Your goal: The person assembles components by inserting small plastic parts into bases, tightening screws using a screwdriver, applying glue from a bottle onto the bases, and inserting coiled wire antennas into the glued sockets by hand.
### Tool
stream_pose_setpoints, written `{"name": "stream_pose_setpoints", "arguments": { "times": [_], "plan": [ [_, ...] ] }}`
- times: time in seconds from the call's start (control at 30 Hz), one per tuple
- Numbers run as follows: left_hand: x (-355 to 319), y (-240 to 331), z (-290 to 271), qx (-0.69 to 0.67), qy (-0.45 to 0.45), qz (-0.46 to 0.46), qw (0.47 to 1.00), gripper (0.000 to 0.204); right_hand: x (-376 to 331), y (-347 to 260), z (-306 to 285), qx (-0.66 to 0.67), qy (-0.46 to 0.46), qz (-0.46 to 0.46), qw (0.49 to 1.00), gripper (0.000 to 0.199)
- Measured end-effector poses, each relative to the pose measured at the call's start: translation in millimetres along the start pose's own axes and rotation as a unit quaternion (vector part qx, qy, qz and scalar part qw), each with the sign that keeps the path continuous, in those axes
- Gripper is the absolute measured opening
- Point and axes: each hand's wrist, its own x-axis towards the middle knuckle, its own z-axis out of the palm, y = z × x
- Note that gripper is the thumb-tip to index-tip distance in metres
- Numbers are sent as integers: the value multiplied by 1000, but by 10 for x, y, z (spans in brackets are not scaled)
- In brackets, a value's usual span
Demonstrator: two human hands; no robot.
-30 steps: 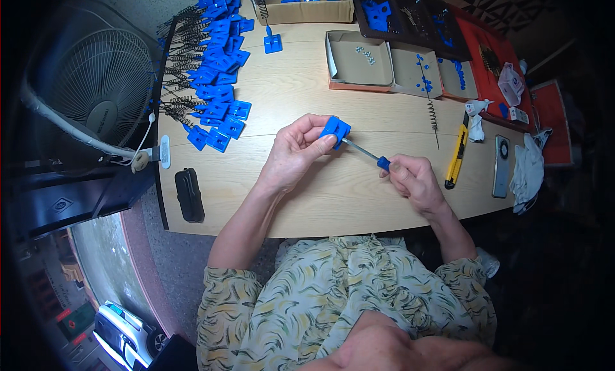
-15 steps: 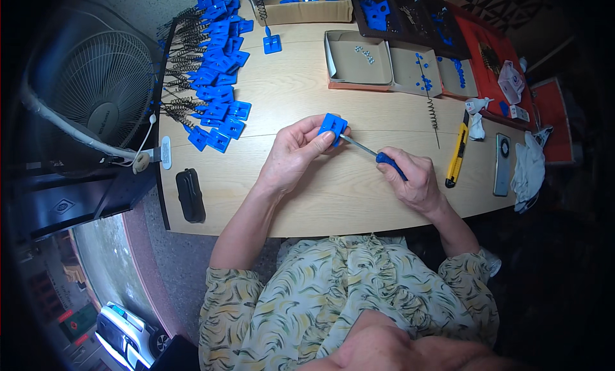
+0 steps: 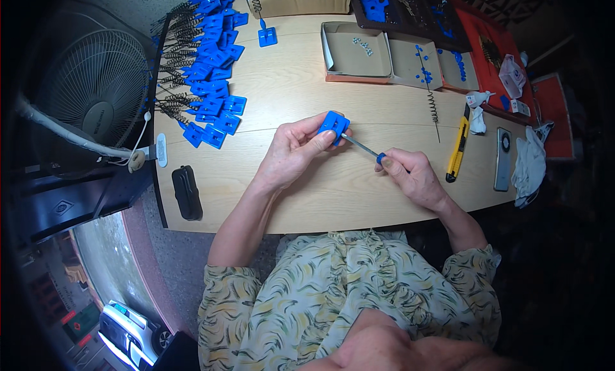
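Observation:
Over the middle of the table, my left hand [image 3: 296,148] pinches a small square blue plastic piece [image 3: 334,125] between thumb and fingers. My right hand [image 3: 413,177] is wrapped round the blue handle of a screwdriver [image 3: 362,146]. The screwdriver's metal shaft slants up to the left, and its tip meets the lower right edge of the blue piece. Whether a screw sits under the tip is too small to tell.
At the left, blue pieces with black springs [image 3: 211,89] lie heaped near a fan [image 3: 96,105]. A black case [image 3: 187,193] lies front left. Cardboard trays [image 3: 355,70] stand at the back. To the right are a spring on a rod [image 3: 432,108], a yellow utility knife [image 3: 457,147] and a phone [image 3: 503,159].
My right hand has turned round the screwdriver handle and now covers more of it. The blue piece stays in my left hand. The whole view has shifted slightly.

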Motion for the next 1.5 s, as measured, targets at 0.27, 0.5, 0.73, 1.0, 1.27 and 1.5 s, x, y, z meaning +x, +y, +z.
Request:
{"name": "stream_pose_setpoints", "arguments": {
  "times": [0.27, 0.5, 0.73, 1.0, 1.27, 1.5],
  "plan": [
    [25, -24, -22, 16, -9, 8, 1000, 30, 4, -69, -56, 185, -79, 156, 967, 46],
    [72, -64, -15, 16, 5, 8, 1000, 30, 58, 44, -45, 106, -38, 126, 986, 38],
    [47, -84, 59, -11, 14, -3, 1000, 30, 36, 55, 86, -296, 109, -176, 933, 27],
    [57, -127, 31, 5, -10, 10, 1000, 34, 11, 50, 87, -226, 92, -121, 962, 21],
    [64, -154, -17, 31, -16, 19, 999, 34, 28, -12, 78, -169, 63, -69, 981, 15],
    [61, -153, -36, 42, -21, 24, 999, 35, 35, 53, 62, -118, 37, -36, 992, 17]
  ]
}}
